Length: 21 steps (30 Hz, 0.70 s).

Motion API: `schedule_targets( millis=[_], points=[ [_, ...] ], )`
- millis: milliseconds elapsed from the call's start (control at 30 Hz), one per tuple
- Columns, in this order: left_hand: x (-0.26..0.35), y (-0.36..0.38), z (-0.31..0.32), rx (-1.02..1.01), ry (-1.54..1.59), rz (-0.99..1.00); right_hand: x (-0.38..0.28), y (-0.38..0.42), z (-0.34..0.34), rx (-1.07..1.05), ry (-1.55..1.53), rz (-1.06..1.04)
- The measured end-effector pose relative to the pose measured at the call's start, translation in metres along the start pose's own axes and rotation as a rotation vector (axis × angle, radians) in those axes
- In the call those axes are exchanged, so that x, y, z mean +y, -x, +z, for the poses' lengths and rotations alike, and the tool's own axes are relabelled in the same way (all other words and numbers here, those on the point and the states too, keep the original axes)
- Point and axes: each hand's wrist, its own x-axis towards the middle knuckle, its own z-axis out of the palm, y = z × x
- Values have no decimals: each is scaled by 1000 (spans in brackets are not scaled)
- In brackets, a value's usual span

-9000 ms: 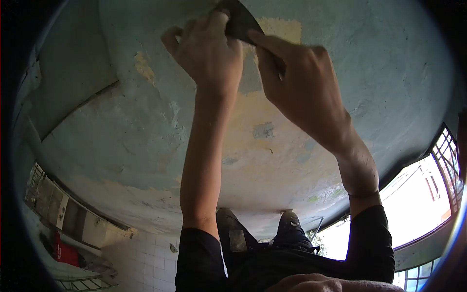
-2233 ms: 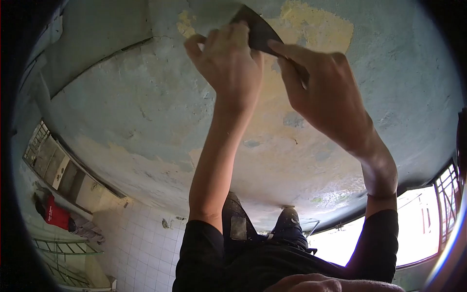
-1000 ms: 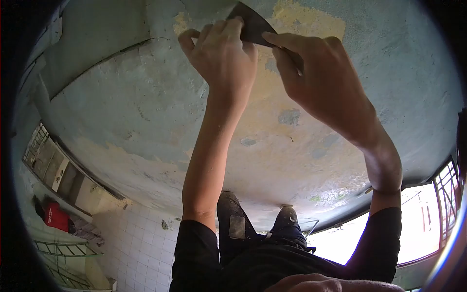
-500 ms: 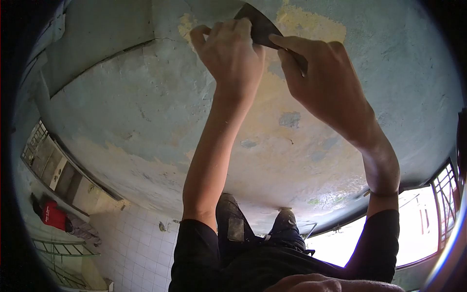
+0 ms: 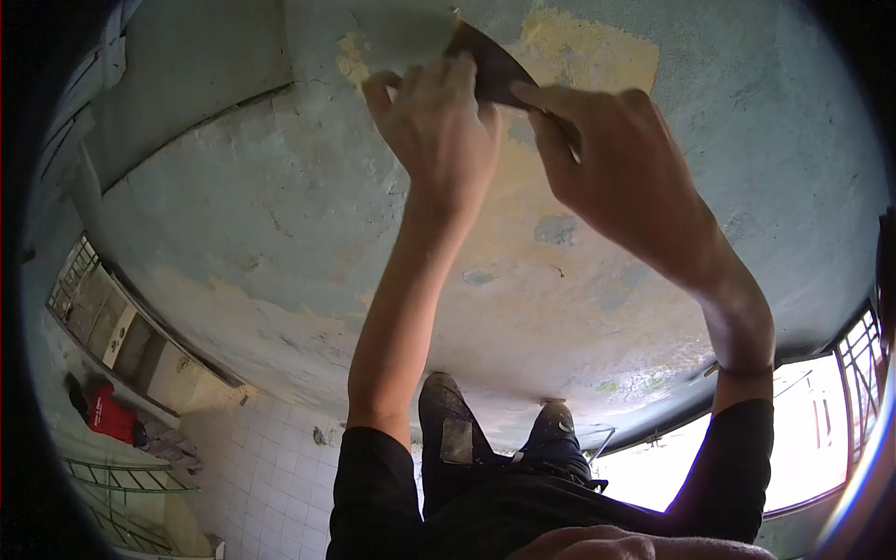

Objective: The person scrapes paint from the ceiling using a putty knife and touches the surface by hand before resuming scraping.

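A wide, dark-bladed scraper (image 5: 497,73) lies against a wall (image 5: 308,205) of worn blue-green paint. My right hand (image 5: 621,173) is closed round its handle, with the forefinger stretched along the blade. At the blade's left side, my left hand (image 5: 441,135) presses with bent fingers, its thumb on the near edge; the fingertips are partly hidden. Around the blade, bare yellowish patches (image 5: 588,47) show where paint is gone. A small pale flake sits by the blade's upper corner.
A crack (image 5: 201,126) crosses the wall on the left. Far lower left, a person in a red shirt (image 5: 112,417) is near a green metal frame (image 5: 131,478). White floor tiles (image 5: 271,471) lie below. A bright opening with a window grille (image 5: 861,359) is at right.
Both hands and the scraper have come slightly down and left in view, the blade staying at the wall. The view itself has shifted a little.
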Motion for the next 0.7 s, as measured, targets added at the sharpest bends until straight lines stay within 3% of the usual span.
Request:
schedule_targets(
  millis=[67,133,367,533,633,667,700],
  points=[
    [-2,-8,5,16,4,-26,3,-2,2,-17,9,47],
    [-8,-8,8,91,87,-14,2,-4,1,29,62,-35],
    [5,9,1,-35,55,-31,2,11,-4,-50,66,33],
    [7,16,-1,16,59,-29,8,18,3,23,39,-95],
    [-7,-6,12,59,-53,-52,11,-3,12,28,51,-17],
    [-7,-7,10,88,49,-63,12,-2,9,30,49,-15],
    [-5,-3,4,85,46,-59,11,-2,4,55,104,-122]
  ],
)
